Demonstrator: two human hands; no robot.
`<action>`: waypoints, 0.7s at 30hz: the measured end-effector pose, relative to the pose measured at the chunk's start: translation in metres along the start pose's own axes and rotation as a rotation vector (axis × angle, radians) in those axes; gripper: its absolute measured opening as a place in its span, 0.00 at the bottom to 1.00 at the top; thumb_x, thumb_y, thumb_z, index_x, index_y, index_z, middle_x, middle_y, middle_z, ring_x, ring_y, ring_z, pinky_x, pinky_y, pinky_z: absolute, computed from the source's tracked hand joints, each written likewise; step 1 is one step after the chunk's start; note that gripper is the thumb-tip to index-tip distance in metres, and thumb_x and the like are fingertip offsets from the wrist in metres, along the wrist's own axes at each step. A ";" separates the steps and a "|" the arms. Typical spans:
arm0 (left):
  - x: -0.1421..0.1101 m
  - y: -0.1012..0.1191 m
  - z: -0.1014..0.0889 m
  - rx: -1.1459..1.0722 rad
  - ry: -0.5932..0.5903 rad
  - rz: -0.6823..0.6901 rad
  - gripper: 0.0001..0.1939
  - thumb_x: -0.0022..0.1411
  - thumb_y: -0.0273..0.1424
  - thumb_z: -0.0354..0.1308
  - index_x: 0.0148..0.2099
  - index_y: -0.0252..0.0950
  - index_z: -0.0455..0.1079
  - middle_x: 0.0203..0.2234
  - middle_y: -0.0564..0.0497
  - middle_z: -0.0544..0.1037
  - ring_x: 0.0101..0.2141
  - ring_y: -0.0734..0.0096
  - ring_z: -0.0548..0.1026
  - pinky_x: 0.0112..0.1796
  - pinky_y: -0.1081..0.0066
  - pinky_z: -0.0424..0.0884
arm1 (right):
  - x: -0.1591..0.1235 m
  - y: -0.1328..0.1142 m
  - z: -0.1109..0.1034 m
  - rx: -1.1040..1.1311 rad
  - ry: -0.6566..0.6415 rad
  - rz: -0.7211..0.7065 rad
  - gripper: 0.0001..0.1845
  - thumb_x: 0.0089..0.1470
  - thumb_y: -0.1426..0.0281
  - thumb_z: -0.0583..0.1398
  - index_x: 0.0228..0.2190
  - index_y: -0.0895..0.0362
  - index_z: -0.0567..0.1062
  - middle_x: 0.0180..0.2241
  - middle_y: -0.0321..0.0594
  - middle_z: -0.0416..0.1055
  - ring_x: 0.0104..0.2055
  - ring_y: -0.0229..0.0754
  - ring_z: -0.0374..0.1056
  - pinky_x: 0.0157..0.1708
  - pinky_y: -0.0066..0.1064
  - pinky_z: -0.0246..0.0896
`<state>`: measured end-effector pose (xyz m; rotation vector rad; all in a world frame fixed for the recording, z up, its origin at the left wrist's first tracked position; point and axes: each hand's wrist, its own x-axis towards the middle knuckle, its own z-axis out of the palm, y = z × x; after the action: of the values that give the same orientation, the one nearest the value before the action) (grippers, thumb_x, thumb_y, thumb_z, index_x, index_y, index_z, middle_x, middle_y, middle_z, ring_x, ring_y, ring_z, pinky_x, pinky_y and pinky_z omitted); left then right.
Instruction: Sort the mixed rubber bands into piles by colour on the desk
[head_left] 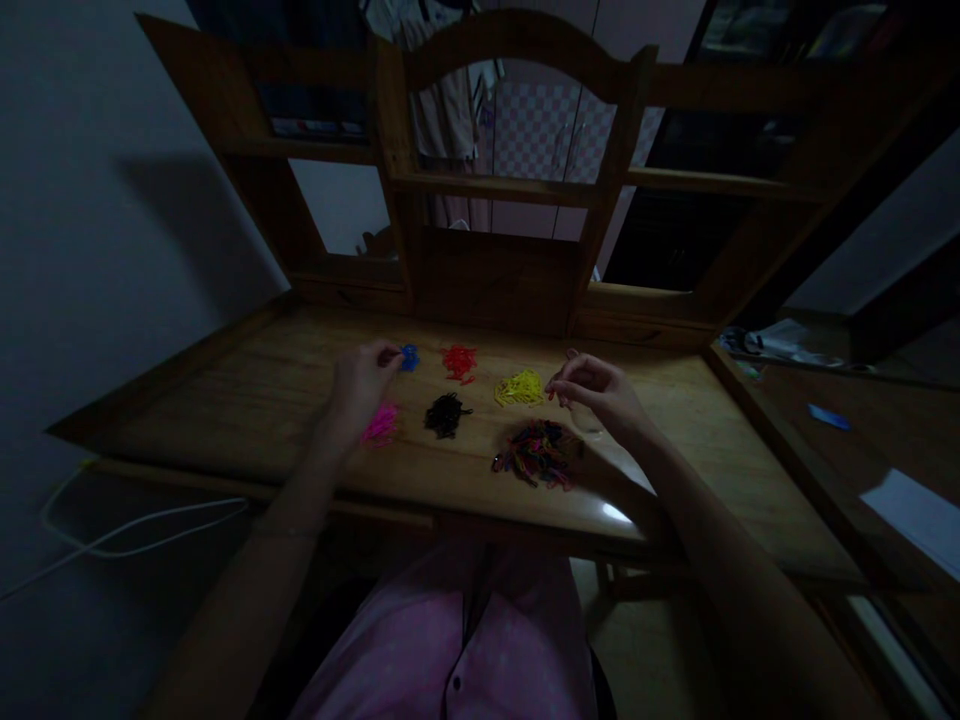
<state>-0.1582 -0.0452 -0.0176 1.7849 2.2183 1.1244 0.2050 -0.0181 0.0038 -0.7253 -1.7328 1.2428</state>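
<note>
My left hand is closed in a pinch at the left edge of a small blue pile. Whatever lies between its fingertips is too small to make out. My right hand pinches a small red loop-like piece just right of a yellow pile. Between the hands lie a red pile and a black pile. A pink pile is partly hidden behind my left wrist. Nearer me and left of my right forearm is a mixed-colour heap of similar thin pieces.
The wooden desk has a shelf frame along its back. A white cable hangs by the left edge. At the right, a lower surface holds paper and a blue packet. The room is dim.
</note>
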 end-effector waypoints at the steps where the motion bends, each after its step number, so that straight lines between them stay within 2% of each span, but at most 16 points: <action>1: 0.014 -0.010 0.000 0.089 -0.022 0.010 0.11 0.60 0.33 0.56 0.41 0.34 0.76 0.36 0.44 0.80 0.38 0.59 0.77 0.43 0.63 0.70 | 0.000 0.000 0.002 -0.003 -0.013 0.005 0.12 0.48 0.63 0.68 0.30 0.55 0.73 0.33 0.38 0.75 0.29 0.35 0.67 0.31 0.31 0.65; 3: 0.035 -0.024 0.002 0.180 -0.068 0.016 0.10 0.59 0.30 0.56 0.40 0.31 0.75 0.35 0.41 0.79 0.39 0.57 0.76 0.45 0.60 0.68 | 0.001 0.001 0.005 -0.011 -0.028 0.007 0.12 0.48 0.62 0.68 0.30 0.55 0.73 0.34 0.38 0.74 0.29 0.35 0.67 0.31 0.31 0.64; 5: 0.043 -0.034 0.004 0.192 -0.098 0.015 0.08 0.57 0.29 0.58 0.38 0.29 0.75 0.33 0.40 0.79 0.39 0.56 0.75 0.45 0.60 0.68 | 0.002 0.003 0.008 -0.017 -0.018 0.011 0.12 0.48 0.62 0.68 0.29 0.56 0.74 0.33 0.38 0.73 0.28 0.34 0.66 0.31 0.30 0.64; 8: 0.042 -0.044 0.005 0.162 -0.103 0.016 0.11 0.57 0.30 0.59 0.41 0.29 0.74 0.34 0.40 0.78 0.38 0.57 0.75 0.44 0.62 0.68 | 0.005 0.009 0.013 -0.026 0.017 0.037 0.14 0.47 0.60 0.68 0.29 0.56 0.74 0.30 0.36 0.72 0.28 0.34 0.65 0.30 0.30 0.63; 11: 0.035 -0.053 0.002 0.128 -0.055 -0.018 0.15 0.60 0.32 0.55 0.46 0.30 0.72 0.39 0.40 0.78 0.41 0.56 0.74 0.47 0.61 0.66 | 0.013 0.014 0.018 -0.044 0.025 0.087 0.16 0.46 0.58 0.68 0.28 0.57 0.75 0.26 0.35 0.71 0.26 0.34 0.65 0.29 0.29 0.64; 13: 0.033 -0.058 0.001 0.092 -0.041 -0.050 0.15 0.60 0.31 0.54 0.47 0.29 0.72 0.40 0.39 0.77 0.44 0.55 0.73 0.49 0.59 0.65 | 0.023 0.015 0.024 -0.084 0.015 0.137 0.17 0.44 0.58 0.69 0.28 0.58 0.75 0.25 0.35 0.71 0.25 0.34 0.66 0.27 0.27 0.64; 17: 0.036 -0.052 0.009 -0.030 -0.090 -0.068 0.15 0.59 0.27 0.53 0.46 0.28 0.72 0.38 0.41 0.79 0.39 0.61 0.76 0.44 0.64 0.69 | 0.060 0.017 0.050 -0.242 0.032 0.234 0.11 0.46 0.64 0.68 0.25 0.59 0.75 0.24 0.39 0.74 0.24 0.34 0.68 0.23 0.25 0.64; 21: 0.040 -0.033 0.018 -0.117 -0.099 -0.069 0.15 0.58 0.25 0.51 0.46 0.29 0.73 0.37 0.42 0.80 0.37 0.63 0.77 0.42 0.64 0.71 | 0.104 0.025 0.086 -0.340 0.082 0.218 0.04 0.49 0.73 0.64 0.25 0.58 0.74 0.24 0.38 0.76 0.24 0.36 0.71 0.24 0.26 0.66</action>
<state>-0.1893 -0.0032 -0.0352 1.6681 2.0955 1.1020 0.0802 0.0383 0.0009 -1.1748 -1.8554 1.0515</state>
